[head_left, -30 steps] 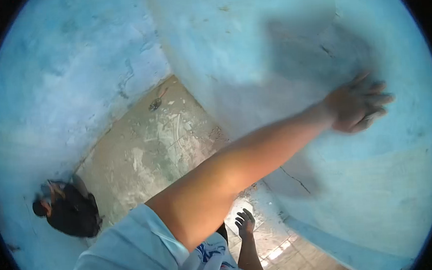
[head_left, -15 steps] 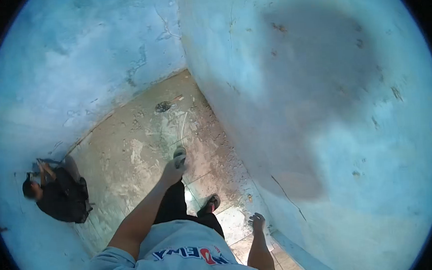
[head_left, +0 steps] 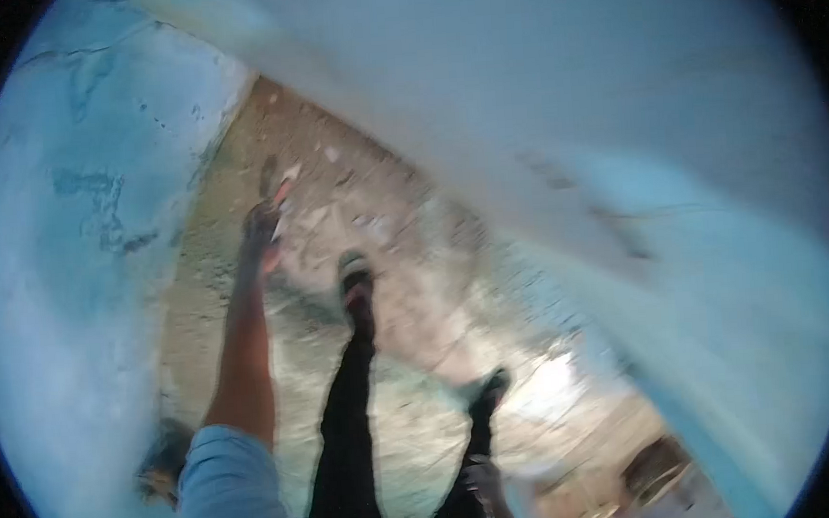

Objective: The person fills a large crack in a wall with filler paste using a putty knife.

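Note:
My left hand [head_left: 260, 221], smeared by motion, reaches down to the dirty floor near the wall corner. Right at its fingers lies a blurred tool with an orange and whitish part [head_left: 287, 179]; I cannot tell whether the hand grips it. A dark narrow shape [head_left: 269, 175] shows just beyond the fingers. My right hand [head_left: 483, 478] is low in the view, over my dark trouser leg near the knee, its fingers blurred.
Blue plastered walls [head_left: 81, 241] meet at the far corner. Rubble and pale flakes [head_left: 372, 225] litter the floor around my feet. A round brown container [head_left: 655, 467] stands at the lower right. Part of another person [head_left: 165, 455] shows at the lower left.
My view has swung down and toward the corner. My left hand has moved from beside my leg to the floor tool; my right hand is now at my knee.

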The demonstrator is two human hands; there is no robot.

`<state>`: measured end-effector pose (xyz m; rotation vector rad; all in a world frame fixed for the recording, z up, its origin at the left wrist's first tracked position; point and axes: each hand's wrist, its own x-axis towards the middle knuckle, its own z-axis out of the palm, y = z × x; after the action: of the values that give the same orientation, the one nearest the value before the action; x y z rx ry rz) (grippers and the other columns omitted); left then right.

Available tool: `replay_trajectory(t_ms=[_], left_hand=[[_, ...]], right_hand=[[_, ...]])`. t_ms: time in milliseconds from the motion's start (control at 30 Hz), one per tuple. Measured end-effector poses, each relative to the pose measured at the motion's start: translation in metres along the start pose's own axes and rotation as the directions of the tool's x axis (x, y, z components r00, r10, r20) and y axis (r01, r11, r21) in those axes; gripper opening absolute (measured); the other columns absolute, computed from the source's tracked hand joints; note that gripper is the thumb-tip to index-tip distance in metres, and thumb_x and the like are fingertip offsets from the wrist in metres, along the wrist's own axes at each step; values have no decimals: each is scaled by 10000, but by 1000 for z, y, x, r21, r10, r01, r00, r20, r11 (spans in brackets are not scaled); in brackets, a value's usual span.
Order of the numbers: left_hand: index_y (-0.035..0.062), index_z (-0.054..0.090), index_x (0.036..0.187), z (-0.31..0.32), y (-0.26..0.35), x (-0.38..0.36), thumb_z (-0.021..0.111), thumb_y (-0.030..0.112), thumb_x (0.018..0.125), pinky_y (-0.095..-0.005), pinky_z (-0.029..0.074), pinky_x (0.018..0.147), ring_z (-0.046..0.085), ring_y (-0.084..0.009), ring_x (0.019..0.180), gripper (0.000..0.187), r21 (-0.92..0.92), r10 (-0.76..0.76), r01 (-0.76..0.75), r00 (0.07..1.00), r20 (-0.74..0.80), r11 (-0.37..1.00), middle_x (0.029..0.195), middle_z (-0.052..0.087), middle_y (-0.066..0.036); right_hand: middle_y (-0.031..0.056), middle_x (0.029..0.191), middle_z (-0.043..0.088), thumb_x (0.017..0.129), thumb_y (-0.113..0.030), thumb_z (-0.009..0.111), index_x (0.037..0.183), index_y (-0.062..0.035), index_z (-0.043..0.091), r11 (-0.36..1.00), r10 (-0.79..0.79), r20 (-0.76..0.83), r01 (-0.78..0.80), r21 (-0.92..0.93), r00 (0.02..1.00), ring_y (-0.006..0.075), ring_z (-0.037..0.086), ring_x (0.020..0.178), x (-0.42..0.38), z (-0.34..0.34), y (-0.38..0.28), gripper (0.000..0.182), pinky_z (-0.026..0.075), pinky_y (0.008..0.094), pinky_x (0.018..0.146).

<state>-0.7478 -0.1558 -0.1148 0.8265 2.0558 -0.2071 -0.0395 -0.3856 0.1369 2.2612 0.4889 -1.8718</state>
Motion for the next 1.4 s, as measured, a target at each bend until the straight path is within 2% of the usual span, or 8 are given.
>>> replay_trajectory(t_ms=[267,467,667,767,900,1200,1233,1400], left_hand=[[313,294,1655,44,-9,182,540,334,1057,-550,292,1241,165,-434,1590,647,92,-43,60,983,-180,994,1739,140,-199],[4,512,1471,67,-22,180,476,323,1077,-504,398,1164,519,-412,1367,508,107,63,-51,991,-114,993,1440,564,-261],[11,619,1221,80,-4,-14,587,275,1032,-545,441,1087,560,-454,1228,326,245,352,-317,929,-114,916,1284,596,-263],[23,579,1158,106,12,-124,599,258,1018,-475,507,993,608,-415,1135,275,434,695,-543,545,-470,719,1184,607,-210],[22,702,1224,123,94,-335,627,147,1016,-460,465,990,577,-408,1133,254,-166,653,-810,559,-511,563,1170,605,-181],[95,649,1196,211,265,-799,707,181,973,-515,425,1110,573,-341,1258,246,-106,969,-991,109,-220,88,1260,604,-97],[111,635,1217,221,274,-831,710,196,976,-540,398,1140,561,-344,1276,266,-206,988,-975,112,-111,87,1280,593,-89],[263,476,1534,278,296,-902,612,261,1052,-544,317,1208,457,-373,1406,501,-70,966,-971,-237,106,-231,1488,463,-99]], right_hand=[[68,909,709,1017,-224,673,1452,-59,524,990,113,91,-104,-99,989,142,659,679,77,93,48,489,549,296,554],[88,1028,762,1032,-104,601,1459,-119,575,974,-209,-120,196,-111,971,133,692,776,55,8,-60,428,552,275,667],[124,990,763,1015,-166,674,1335,-37,624,964,-225,-16,220,-150,974,208,739,814,15,23,-60,348,584,334,697],[121,994,765,1035,-174,654,1363,-20,603,701,-569,109,551,-453,815,175,737,823,-8,29,-76,367,578,320,719],[123,930,750,1038,-265,636,1358,-13,616,663,-729,22,714,-227,684,173,717,778,-101,-4,-103,407,577,315,701],[175,1093,720,976,-746,489,1345,-13,601,491,-491,442,-181,852,751,284,649,1169,-282,-128,53,829,471,467,1050],[136,936,717,1011,-685,493,1253,-25,645,333,-808,397,-218,917,436,245,692,976,-224,-142,88,719,556,411,888],[6,656,578,1073,-433,531,1024,-77,658,111,-700,160,-115,987,696,169,611,590,-250,-226,129,380,527,305,511]])
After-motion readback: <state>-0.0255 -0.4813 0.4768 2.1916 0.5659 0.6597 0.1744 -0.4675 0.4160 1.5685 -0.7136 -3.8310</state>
